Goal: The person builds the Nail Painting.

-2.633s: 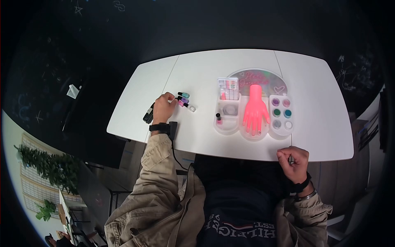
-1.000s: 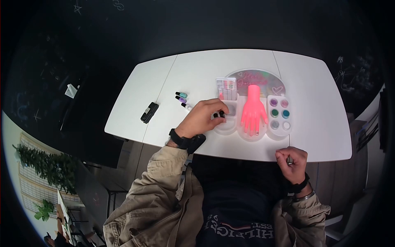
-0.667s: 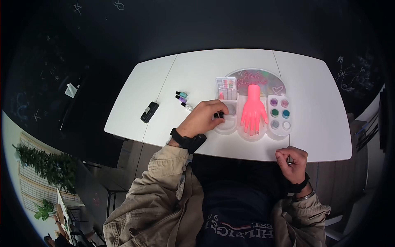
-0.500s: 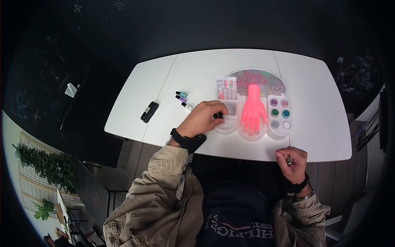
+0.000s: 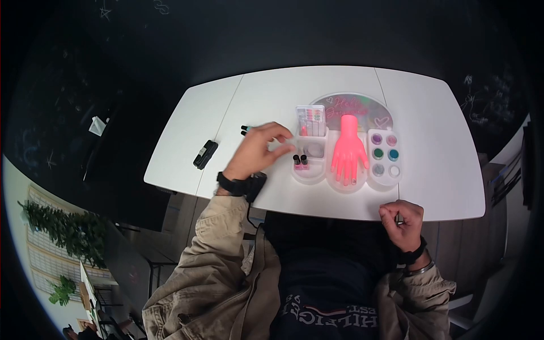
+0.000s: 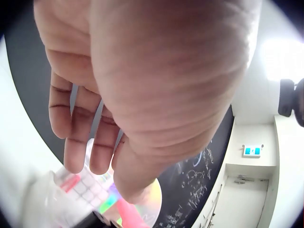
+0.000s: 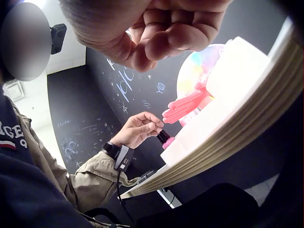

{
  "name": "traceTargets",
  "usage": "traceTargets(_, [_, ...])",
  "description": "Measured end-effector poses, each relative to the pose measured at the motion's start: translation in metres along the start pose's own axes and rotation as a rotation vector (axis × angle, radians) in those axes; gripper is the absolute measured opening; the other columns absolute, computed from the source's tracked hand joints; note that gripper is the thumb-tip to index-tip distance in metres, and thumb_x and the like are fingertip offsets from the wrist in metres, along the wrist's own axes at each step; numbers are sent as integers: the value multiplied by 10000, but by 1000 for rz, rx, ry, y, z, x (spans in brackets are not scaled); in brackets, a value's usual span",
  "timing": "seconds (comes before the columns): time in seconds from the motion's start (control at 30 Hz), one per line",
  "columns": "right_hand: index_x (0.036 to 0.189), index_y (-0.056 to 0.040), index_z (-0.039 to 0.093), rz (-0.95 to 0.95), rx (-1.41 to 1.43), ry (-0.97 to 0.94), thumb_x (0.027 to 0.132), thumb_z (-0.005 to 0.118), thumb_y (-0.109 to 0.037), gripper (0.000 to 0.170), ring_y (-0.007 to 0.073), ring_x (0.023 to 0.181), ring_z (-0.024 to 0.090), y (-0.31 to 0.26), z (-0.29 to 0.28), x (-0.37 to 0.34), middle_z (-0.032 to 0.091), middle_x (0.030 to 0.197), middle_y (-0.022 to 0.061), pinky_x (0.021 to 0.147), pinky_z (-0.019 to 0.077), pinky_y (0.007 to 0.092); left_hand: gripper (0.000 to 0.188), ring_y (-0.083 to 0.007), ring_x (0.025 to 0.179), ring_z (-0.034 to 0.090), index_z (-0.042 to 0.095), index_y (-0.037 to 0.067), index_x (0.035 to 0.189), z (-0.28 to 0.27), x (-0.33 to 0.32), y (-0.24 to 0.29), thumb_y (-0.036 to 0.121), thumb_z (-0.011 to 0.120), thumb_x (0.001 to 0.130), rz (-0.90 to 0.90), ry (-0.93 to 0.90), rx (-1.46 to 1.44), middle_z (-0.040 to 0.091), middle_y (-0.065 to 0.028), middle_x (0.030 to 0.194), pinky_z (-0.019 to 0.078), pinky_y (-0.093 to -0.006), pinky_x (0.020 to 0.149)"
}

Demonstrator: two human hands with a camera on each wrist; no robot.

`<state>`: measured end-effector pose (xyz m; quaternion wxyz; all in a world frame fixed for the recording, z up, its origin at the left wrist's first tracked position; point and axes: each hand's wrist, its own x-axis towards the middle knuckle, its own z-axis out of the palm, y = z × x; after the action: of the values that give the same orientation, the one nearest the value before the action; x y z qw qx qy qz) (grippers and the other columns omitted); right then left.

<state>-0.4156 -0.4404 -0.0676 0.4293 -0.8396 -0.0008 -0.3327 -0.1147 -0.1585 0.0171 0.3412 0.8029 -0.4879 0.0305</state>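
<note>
My left hand (image 5: 254, 152) is above the table, left of the clear manicure stand, fingers apart and holding nothing. Two nail polish bottles (image 5: 304, 161) with black caps and pink bodies stand side by side in the stand's front left compartment. Other nail polish bottles (image 5: 245, 129) lie farther left, mostly hidden behind my left hand. A bright pink model hand (image 5: 349, 148) points fingers down at the stand's middle. My right hand (image 5: 403, 224) stays at the table's front edge, fingers loosely curled with nothing in them; the right wrist view also shows its curled fingers (image 7: 164, 45).
Pots of coloured glitter (image 5: 378, 153) sit in the stand's right part. A clear case (image 5: 311, 120) stands at its back left, before a rounded shiny backboard (image 5: 374, 110). A black case (image 5: 205, 154) lies at the left of the white table (image 5: 436, 147).
My left hand carried a pink nail polish bottle from the left group to the stand, let go of it beside the first, and moved back left. My right hand stayed in place.
</note>
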Motion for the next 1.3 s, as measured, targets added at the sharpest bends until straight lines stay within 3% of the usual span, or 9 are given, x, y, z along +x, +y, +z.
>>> traceTargets(0.13, [905, -16, 785, 14, 9, -8, 911, 842, -19, 57, 125, 537, 597, 0, 0, 0, 639, 648, 40, 545, 453, 273, 134, -204, 876, 769, 772, 39, 1077, -21, -7, -41, 121, 818, 981, -97, 183, 32, 797, -92, 1014, 593, -332, 749])
traceTargets(0.27, [911, -11, 788, 11, 17, -15, 913, 840, -15, 52, 118, 539, 597, -2, 0, 1, 646, 654, 37, 546, 455, 271, 80, -194, 845, 766, 774, 41, 1072, -30, -21, -86, 59, 772, 994, -275, 245, 62, 803, -96, 989, 590, -325, 732])
traceTargets(0.37, [910, -9, 788, 19, 26, -14, 916, 837, -10, 50, 113, 543, 597, -2, 0, 1, 650, 658, 37, 546, 455, 269, 143, -276, 889, 780, 783, 33, 1087, -28, -32, -110, -20, 728, 967, -388, 250, 157, 809, -139, 1022, 610, -377, 774])
traceTargets(0.47, [907, -7, 788, 17, 26, -16, 917, 836, -5, 50, 112, 545, 598, -3, 1, 1, 653, 659, 38, 545, 454, 269, 266, -379, 978, 771, 795, 27, 1113, -22, -44, -139, -97, 677, 909, -244, 219, 301, 804, -186, 1071, 614, -445, 852])
traceTargets(0.6, [908, -8, 787, 18, 23, -17, 916, 835, 1, 50, 111, 543, 595, -2, 2, 1, 650, 658, 38, 544, 451, 269, 349, -389, 1030, 761, 799, 43, 1167, -15, -50, -157, -120, 656, 894, -148, 195, 388, 795, -191, 1143, 609, -447, 924])
traceTargets(0.67, [908, -8, 787, 25, 24, -16, 915, 835, 3, 50, 111, 542, 592, -2, 2, 0, 647, 656, 38, 544, 449, 269, 339, -423, 1031, 747, 816, 41, 1125, -13, -47, -151, -112, 678, 856, -115, 215, 365, 789, -215, 1099, 600, -484, 934])
traceTargets(0.97, [913, -4, 784, 41, 36, -10, 918, 836, 2, 53, 110, 544, 582, 2, 2, -2, 638, 656, 36, 547, 447, 269, 204, -415, 959, 757, 806, 25, 1104, -8, -55, -163, 61, 794, 904, -438, 156, 417, 765, -214, 1033, 605, -501, 878])
traceTargets(1.17, [917, -5, 789, 56, 50, -16, 926, 835, -8, 47, 108, 550, 586, -3, 1, -1, 645, 665, 37, 551, 453, 268, 216, -307, 800, 757, 766, 6, 1111, -14, -43, -149, -45, 787, 902, -374, 378, 400, 787, -167, 1014, 615, -409, 762])
traceTargets(1.3, [915, -6, 790, 39, 43, -18, 923, 835, -10, 46, 109, 550, 589, -2, 1, 0, 644, 660, 35, 550, 454, 270, 209, -288, 843, 760, 758, 10, 1114, -24, -27, -115, -74, 764, 923, -256, 476, 239, 769, -156, 1018, 607, -412, 757])
